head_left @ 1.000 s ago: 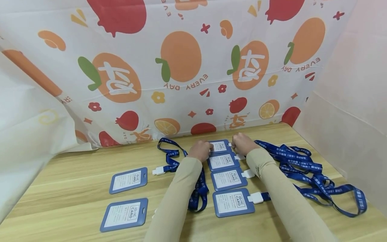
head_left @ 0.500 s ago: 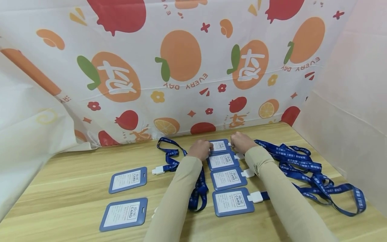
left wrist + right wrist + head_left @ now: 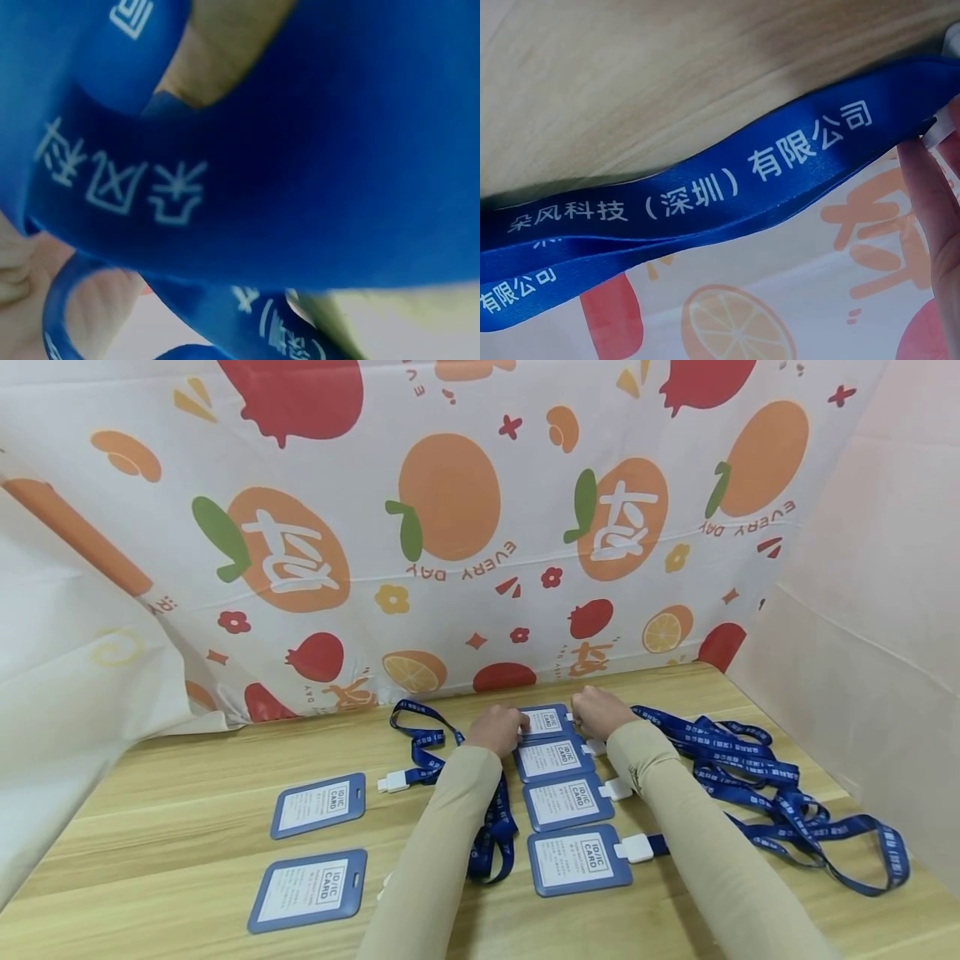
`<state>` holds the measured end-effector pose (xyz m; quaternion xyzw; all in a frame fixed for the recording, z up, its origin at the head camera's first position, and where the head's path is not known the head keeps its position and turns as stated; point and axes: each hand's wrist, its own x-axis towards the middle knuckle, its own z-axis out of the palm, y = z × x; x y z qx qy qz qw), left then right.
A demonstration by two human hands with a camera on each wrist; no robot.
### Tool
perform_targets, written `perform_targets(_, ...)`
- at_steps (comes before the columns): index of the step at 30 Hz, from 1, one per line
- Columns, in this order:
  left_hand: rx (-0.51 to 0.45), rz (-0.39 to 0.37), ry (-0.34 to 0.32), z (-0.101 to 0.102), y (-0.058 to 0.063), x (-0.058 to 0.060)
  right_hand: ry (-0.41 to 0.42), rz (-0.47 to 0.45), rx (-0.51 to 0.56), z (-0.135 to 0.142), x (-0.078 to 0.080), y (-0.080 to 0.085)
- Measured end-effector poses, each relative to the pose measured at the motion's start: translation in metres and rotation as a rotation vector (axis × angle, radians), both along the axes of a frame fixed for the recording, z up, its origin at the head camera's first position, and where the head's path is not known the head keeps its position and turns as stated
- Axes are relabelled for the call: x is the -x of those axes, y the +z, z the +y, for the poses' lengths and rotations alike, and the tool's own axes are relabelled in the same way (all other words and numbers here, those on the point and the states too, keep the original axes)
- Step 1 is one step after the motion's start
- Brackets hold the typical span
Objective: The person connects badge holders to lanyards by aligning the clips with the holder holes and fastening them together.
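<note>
At the far end of a column of blue ID card holders, my left hand [image 3: 497, 729] grips the left edge of the farthest card holder [image 3: 546, 722]. My right hand [image 3: 600, 714] pinches the white clip at that holder's slotted end, mostly hidden behind the fingers. In the right wrist view, the fingers [image 3: 930, 202] hold the end of a blue lanyard [image 3: 690, 187] with white lettering, by its white clip [image 3: 939, 135]. A blue lanyard [image 3: 300, 187] fills most of the left wrist view, close to the camera.
Nearer in the column lie more card holders [image 3: 567, 802] with white clips [image 3: 636, 848]. Blue lanyards [image 3: 750, 777] spread to the right. Two unattached card holders [image 3: 318, 807] lie left, beside another lanyard [image 3: 427, 739] with its white clip [image 3: 393, 782]. A fruit-print cloth [image 3: 450, 610] hangs behind the table.
Both hands stay at the farthest card holder. The right hand has shifted very slightly left; the holders and lanyards on the table lie as before.
</note>
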<state>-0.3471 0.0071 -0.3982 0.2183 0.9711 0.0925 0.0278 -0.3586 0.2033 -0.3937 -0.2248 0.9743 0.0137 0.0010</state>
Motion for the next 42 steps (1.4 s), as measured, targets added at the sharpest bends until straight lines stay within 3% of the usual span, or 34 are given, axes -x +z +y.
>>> perform_targets(21, 0.008, -0.001, -0.001, 0.0023, -0.0028, 0.0007, -0.037, -0.027, -0.045, -0.0034, 0.0005, 0.0003)
perform_targets(42, 0.010, 0.003, -0.008, 0.0009, -0.0009, 0.0024, -0.008, -0.004, -0.052, -0.0051, 0.0020, 0.0027)
